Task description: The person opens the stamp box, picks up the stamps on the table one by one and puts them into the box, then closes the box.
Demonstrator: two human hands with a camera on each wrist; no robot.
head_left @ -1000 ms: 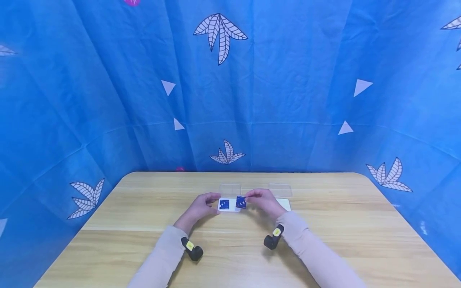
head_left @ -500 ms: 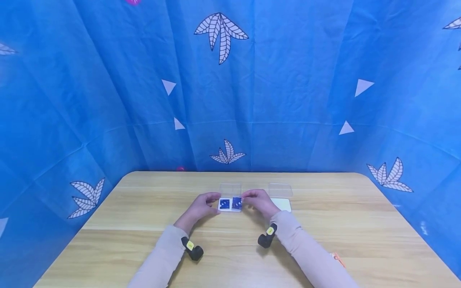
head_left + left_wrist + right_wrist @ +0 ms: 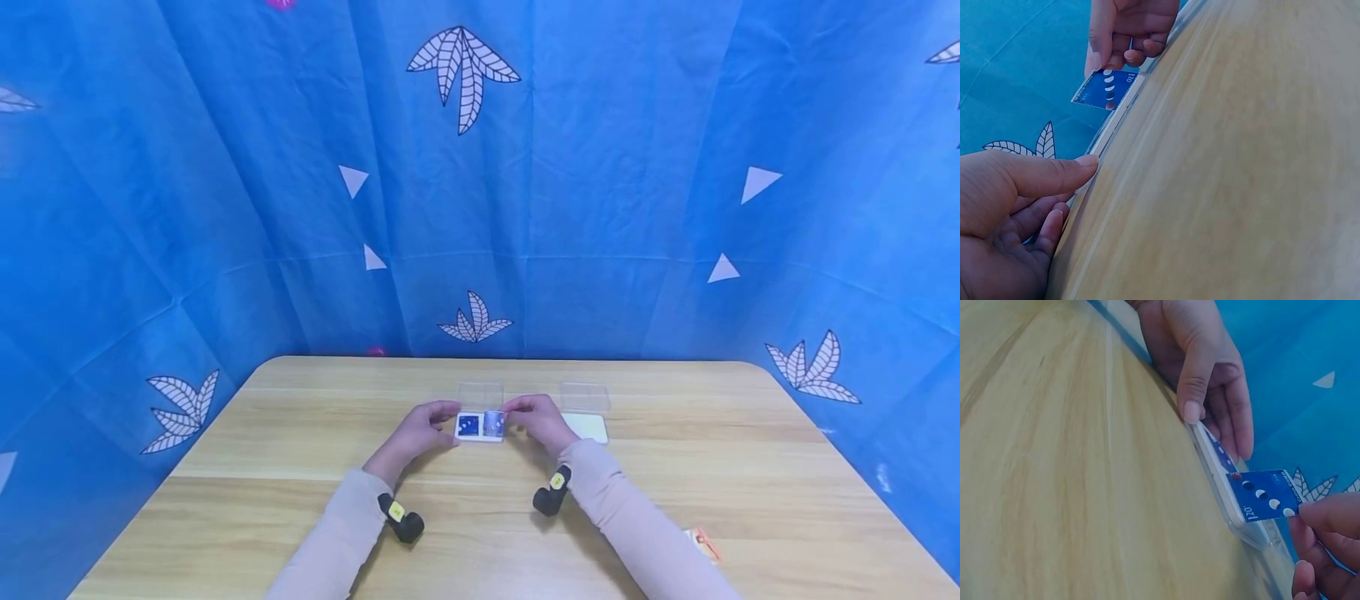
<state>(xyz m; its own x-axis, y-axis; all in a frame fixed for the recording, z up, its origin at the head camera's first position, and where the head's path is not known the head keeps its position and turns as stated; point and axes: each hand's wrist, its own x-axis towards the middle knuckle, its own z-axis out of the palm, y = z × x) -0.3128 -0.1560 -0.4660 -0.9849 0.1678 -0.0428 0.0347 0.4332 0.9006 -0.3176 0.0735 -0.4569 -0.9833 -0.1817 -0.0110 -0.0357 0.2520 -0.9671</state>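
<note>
A shallow white case [image 3: 1225, 499] lies on the table. My left hand [image 3: 420, 428] holds its left end, thumb at the near edge and fingers at the far side. Inside the left half of the case lies a dark blue stamp [image 3: 468, 426] with pale moon shapes. My right hand [image 3: 542, 422] pinches a second blue stamp [image 3: 1265, 497] by one edge between thumb and fingers. This stamp, marked 120 with a row of moon phases, is tilted over the right half of the case.
Behind the case lies a clear plastic lid [image 3: 481, 393]. To the right, a second white case [image 3: 587, 427] sits with another clear lid [image 3: 585, 397] behind it. A small orange and white packet [image 3: 702, 544] lies beside the right forearm. A blue curtain [image 3: 600, 208] hangs behind the table.
My right hand has moved left, bringing the stamp from the case's right end to over its right half. The left hand stays put. The orange packet has come out from behind the right sleeve.
</note>
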